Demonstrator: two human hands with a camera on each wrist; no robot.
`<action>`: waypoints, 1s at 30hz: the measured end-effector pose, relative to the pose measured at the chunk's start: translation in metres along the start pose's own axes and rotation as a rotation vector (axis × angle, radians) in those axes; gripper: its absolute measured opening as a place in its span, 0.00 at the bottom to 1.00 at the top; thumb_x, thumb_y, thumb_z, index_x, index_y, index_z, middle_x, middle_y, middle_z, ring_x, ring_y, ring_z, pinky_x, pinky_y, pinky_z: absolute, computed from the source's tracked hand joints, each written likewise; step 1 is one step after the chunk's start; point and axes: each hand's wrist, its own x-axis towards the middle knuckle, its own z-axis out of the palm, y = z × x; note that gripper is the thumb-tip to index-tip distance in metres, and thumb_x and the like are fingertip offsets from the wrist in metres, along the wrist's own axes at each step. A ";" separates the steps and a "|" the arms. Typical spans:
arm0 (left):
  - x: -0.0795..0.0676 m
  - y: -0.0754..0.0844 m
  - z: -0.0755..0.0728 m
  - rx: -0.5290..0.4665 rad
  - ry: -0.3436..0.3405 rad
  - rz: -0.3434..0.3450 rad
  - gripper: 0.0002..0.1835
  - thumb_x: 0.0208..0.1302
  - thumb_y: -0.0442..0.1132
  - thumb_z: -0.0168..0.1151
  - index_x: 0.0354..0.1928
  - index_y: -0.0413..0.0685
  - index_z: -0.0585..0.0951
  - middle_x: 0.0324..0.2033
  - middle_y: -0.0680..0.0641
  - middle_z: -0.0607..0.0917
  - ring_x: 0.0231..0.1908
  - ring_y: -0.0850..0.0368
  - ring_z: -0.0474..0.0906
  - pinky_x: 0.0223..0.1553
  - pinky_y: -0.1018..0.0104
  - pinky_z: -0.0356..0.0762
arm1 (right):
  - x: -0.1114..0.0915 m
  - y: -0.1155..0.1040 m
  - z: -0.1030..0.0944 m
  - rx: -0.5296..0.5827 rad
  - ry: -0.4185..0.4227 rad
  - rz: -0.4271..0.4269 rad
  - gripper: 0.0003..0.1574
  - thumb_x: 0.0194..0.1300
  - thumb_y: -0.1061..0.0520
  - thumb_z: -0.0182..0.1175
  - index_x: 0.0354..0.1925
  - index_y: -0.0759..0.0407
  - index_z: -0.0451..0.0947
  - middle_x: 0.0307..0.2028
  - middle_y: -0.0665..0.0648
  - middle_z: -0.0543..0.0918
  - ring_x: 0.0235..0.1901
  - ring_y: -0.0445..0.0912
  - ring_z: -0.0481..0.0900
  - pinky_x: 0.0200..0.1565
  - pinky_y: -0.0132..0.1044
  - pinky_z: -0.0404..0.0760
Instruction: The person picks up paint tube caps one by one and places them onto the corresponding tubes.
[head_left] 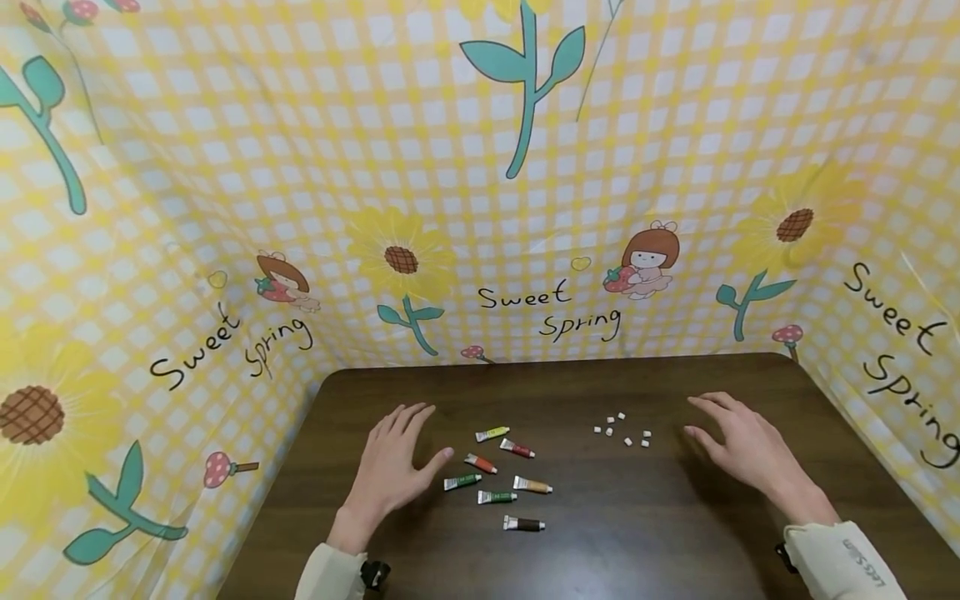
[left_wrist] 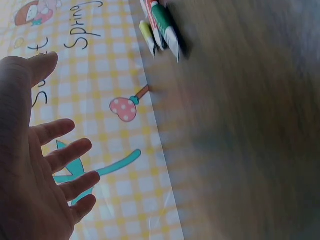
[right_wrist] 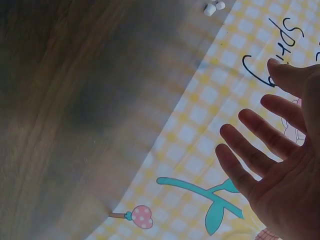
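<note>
My left hand [head_left: 393, 458] is at the left of the table, fingers spread and nothing in its grasp. Just right of it lie several small paint tubes: a yellow tube [head_left: 492, 434], a dark red tube [head_left: 517, 449], an orange-red tube [head_left: 481, 463], two green tubes, one the upper green tube [head_left: 462, 482] nearest my thumb, an ochre tube [head_left: 532, 485] and a dark brown tube [head_left: 523, 523]. On the right, my right hand [head_left: 742, 437] has its fingers extended and holds nothing. Left of its fingertips sit several tiny white cubes [head_left: 628, 442], loosely scattered.
The dark brown wooden table [head_left: 637, 550] has rounded far corners. A yellow-and-white checked cloth [head_left: 465, 217] printed with flowers and lettering stands around its back and sides. Each wrist wears a dark strap [head_left: 374, 573] below a light sleeve [head_left: 840, 558].
</note>
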 end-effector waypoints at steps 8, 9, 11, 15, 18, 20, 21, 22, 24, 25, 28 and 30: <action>-0.001 0.015 0.009 -0.032 -0.014 0.031 0.40 0.70 0.65 0.67 0.77 0.54 0.73 0.74 0.43 0.75 0.76 0.34 0.66 0.74 0.31 0.62 | -0.002 -0.004 0.008 0.020 0.023 -0.014 0.29 0.70 0.52 0.73 0.64 0.63 0.82 0.60 0.66 0.83 0.56 0.66 0.84 0.50 0.66 0.83; -0.001 0.017 0.010 -0.035 -0.013 0.038 0.40 0.70 0.65 0.66 0.77 0.53 0.73 0.74 0.43 0.75 0.76 0.34 0.66 0.74 0.31 0.62 | -0.003 -0.005 0.009 0.023 0.020 -0.014 0.29 0.70 0.52 0.73 0.64 0.63 0.82 0.60 0.66 0.83 0.56 0.66 0.84 0.50 0.66 0.83; -0.001 0.021 0.012 -0.044 -0.010 0.048 0.40 0.71 0.66 0.65 0.77 0.54 0.73 0.73 0.44 0.76 0.75 0.35 0.67 0.73 0.32 0.63 | -0.003 -0.006 0.010 0.028 0.017 -0.011 0.29 0.70 0.52 0.73 0.64 0.62 0.82 0.60 0.65 0.83 0.56 0.66 0.85 0.49 0.65 0.84; -0.001 0.031 0.016 -0.065 0.006 0.070 0.39 0.71 0.66 0.65 0.76 0.54 0.74 0.71 0.45 0.78 0.73 0.37 0.71 0.72 0.33 0.66 | -0.004 -0.006 0.012 0.034 0.009 -0.006 0.28 0.70 0.52 0.73 0.64 0.61 0.82 0.61 0.64 0.83 0.56 0.65 0.85 0.45 0.65 0.85; -0.001 0.038 0.018 -0.084 0.022 0.090 0.37 0.71 0.64 0.66 0.75 0.53 0.75 0.70 0.46 0.79 0.72 0.39 0.72 0.71 0.33 0.67 | -0.004 -0.006 0.013 0.043 0.006 -0.005 0.28 0.70 0.53 0.73 0.64 0.61 0.82 0.60 0.64 0.84 0.55 0.65 0.86 0.44 0.64 0.85; -0.001 0.042 0.019 -0.092 0.024 0.106 0.36 0.71 0.61 0.68 0.75 0.53 0.75 0.70 0.46 0.79 0.72 0.40 0.73 0.70 0.33 0.68 | -0.005 -0.007 0.014 0.047 0.010 -0.002 0.27 0.70 0.53 0.73 0.63 0.61 0.83 0.59 0.63 0.84 0.54 0.65 0.86 0.43 0.64 0.86; -0.001 0.044 0.019 -0.094 0.025 0.113 0.36 0.71 0.61 0.68 0.74 0.53 0.75 0.70 0.47 0.79 0.71 0.41 0.73 0.70 0.34 0.68 | -0.005 -0.008 0.015 0.050 0.010 -0.001 0.27 0.69 0.53 0.73 0.63 0.61 0.83 0.59 0.63 0.85 0.54 0.65 0.86 0.43 0.64 0.86; -0.002 0.045 0.019 -0.100 0.022 0.117 0.36 0.71 0.60 0.69 0.74 0.52 0.76 0.69 0.47 0.79 0.71 0.42 0.73 0.70 0.34 0.68 | -0.005 -0.009 0.017 0.056 0.009 0.000 0.27 0.69 0.53 0.73 0.63 0.61 0.83 0.58 0.63 0.85 0.54 0.65 0.86 0.44 0.64 0.86; -0.003 0.046 0.019 -0.100 0.017 0.116 0.36 0.70 0.61 0.69 0.74 0.53 0.76 0.69 0.47 0.80 0.71 0.43 0.73 0.70 0.35 0.69 | -0.004 -0.012 0.021 0.069 0.004 0.001 0.27 0.70 0.53 0.73 0.63 0.62 0.84 0.58 0.63 0.85 0.54 0.65 0.86 0.45 0.64 0.86; -0.004 0.047 0.018 -0.101 0.014 0.113 0.36 0.69 0.61 0.70 0.73 0.53 0.76 0.69 0.47 0.80 0.71 0.43 0.74 0.70 0.35 0.69 | -0.003 -0.014 0.023 0.076 -0.002 -0.001 0.27 0.70 0.53 0.73 0.62 0.62 0.84 0.57 0.63 0.86 0.54 0.64 0.86 0.46 0.63 0.86; -0.006 0.047 0.017 -0.108 -0.002 0.098 0.37 0.68 0.62 0.71 0.73 0.55 0.77 0.69 0.49 0.80 0.71 0.42 0.73 0.70 0.35 0.69 | -0.001 -0.018 0.028 0.089 -0.023 -0.007 0.26 0.71 0.53 0.72 0.63 0.62 0.83 0.56 0.63 0.86 0.54 0.64 0.87 0.47 0.62 0.86; -0.006 0.049 0.017 -0.110 -0.026 0.093 0.37 0.69 0.64 0.69 0.74 0.56 0.76 0.69 0.49 0.79 0.71 0.43 0.73 0.70 0.36 0.69 | 0.000 -0.020 0.029 0.089 -0.032 -0.008 0.26 0.71 0.53 0.72 0.62 0.62 0.83 0.56 0.63 0.86 0.53 0.63 0.87 0.46 0.61 0.87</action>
